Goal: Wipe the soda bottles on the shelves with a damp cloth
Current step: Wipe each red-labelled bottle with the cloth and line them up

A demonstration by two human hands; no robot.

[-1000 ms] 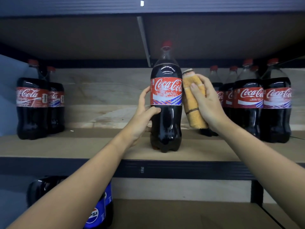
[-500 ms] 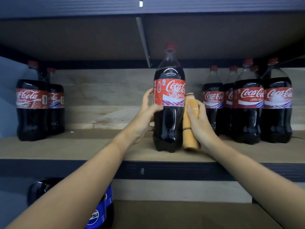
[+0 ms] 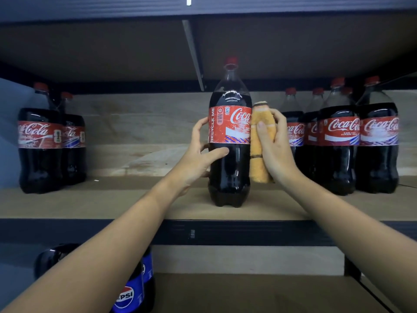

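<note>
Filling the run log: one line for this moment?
left hand: holds bottle | right hand: presses cloth to bottle | step: wiping

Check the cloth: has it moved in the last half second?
Yes. The orange cloth in the right hand has slid up the middle bottle, from near the shelf board to label height.

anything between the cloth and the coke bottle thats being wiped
Nothing visible. The right hand presses the orange cloth directly against the right side of the Coca-Cola bottle, which the left hand holds from the other side.
</note>
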